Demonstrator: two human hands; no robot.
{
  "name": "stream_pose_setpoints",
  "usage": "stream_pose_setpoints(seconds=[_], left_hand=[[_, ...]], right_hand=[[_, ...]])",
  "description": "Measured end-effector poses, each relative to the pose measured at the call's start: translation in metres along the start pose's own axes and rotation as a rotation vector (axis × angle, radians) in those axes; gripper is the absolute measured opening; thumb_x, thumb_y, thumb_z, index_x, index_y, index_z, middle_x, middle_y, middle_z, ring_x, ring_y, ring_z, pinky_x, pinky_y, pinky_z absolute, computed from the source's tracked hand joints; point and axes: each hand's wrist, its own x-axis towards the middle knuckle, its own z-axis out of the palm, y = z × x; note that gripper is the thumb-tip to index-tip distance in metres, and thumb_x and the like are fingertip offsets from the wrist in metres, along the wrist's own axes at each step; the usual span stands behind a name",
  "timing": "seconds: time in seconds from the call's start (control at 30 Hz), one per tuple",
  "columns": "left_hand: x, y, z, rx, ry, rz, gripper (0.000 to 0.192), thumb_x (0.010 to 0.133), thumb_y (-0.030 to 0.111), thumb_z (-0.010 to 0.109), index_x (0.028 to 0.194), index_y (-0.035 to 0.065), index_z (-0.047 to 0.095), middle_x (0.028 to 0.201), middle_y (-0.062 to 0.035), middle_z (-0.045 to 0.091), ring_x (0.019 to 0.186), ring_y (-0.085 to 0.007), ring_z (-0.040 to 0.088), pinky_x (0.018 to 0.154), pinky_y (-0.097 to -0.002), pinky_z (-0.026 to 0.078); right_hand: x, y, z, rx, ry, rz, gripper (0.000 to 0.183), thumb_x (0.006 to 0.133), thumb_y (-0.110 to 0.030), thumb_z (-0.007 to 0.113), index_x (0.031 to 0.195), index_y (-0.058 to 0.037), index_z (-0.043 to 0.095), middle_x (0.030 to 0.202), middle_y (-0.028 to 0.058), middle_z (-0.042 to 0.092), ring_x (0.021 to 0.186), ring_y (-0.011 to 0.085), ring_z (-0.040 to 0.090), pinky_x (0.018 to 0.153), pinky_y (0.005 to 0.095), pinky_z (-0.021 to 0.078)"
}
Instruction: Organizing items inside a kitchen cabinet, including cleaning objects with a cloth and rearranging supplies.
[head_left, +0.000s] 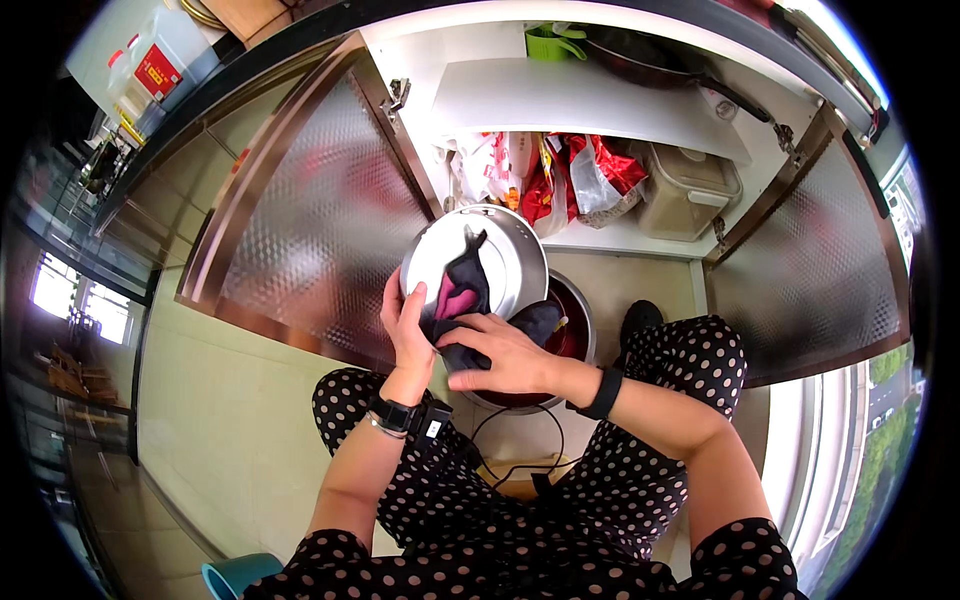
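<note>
My left hand (409, 330) grips the rim of a shallow stainless steel pan (517, 255), which is tilted so that its bright inside faces me. A dark grey cloth with a pink patch (469, 274) lies bunched against the inside of the pan. My right hand (502, 352) holds the lower part of this cloth, with the fingers curled over it and the thumb below. Another dark part of cloth (537, 321) sticks out past the knuckles. Beneath both hands a larger round metal pot with a dark red interior (574, 330) stands on the floor, partly hidden.
Before me is a cupboard with textured glass doors (322, 202) swung out on both sides. Its shelf (517, 97) bears a frying pan (637, 60) and green cups (551, 45). Below are red packages (607, 165) and a lidded container (682, 191). A black cable (517, 469) loops between my legs.
</note>
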Motion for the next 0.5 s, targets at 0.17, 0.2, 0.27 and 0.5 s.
stream_pose_setpoints(seconds=[0.17,0.2,0.27,0.5], left_hand=[[0.015,0.006,-0.013,0.086,-0.15,-0.012,0.051,0.084,0.013,0.064,0.127,-0.0093,0.048,0.117,-0.0143,0.059,0.105,-0.0212,0.057,0.093,-0.031,0.043],[0.019,0.009,-0.013,0.09,-0.155,-0.011,0.051,0.084,0.013,0.064,0.127,-0.0093,0.048,0.117,-0.0143,0.059,0.105,-0.0212,0.057,0.093,-0.031,0.043],[0.022,0.014,-0.012,0.087,-0.154,-0.148,0.054,0.082,0.011,0.066,0.127,-0.0106,0.048,0.116,-0.0173,0.06,0.101,-0.0211,0.058,0.091,-0.0305,0.044],[0.02,0.012,-0.012,0.054,-0.116,-0.218,0.063,0.086,0.021,0.069,0.137,0.0069,0.035,0.111,-0.0169,0.055,0.098,-0.0216,0.056,0.087,-0.0341,0.047]], right_hand=[[-0.014,0.028,-0.002,-0.718,-0.062,-0.031,0.027,0.072,-0.015,0.063,0.099,-0.014,0.063,0.109,0.0105,0.054,0.11,0.0334,0.053,0.09,0.0438,0.0421],[-0.015,0.036,-0.006,-0.843,0.014,-0.081,0.025,0.074,-0.014,0.061,0.098,-0.0131,0.063,0.107,0.0096,0.054,0.104,0.0338,0.053,0.088,0.0449,0.0428],[-0.013,0.056,-0.01,-0.851,0.085,-0.116,0.021,0.075,-0.013,0.06,0.096,-0.0126,0.062,0.103,0.0091,0.054,0.099,0.0322,0.054,0.086,0.0432,0.0437],[-0.01,0.042,-0.002,-0.634,-0.095,-0.194,0.024,0.07,-0.013,0.065,0.093,-0.0108,0.062,0.088,0.0114,0.055,0.076,0.0279,0.061,0.061,0.038,0.0501]])
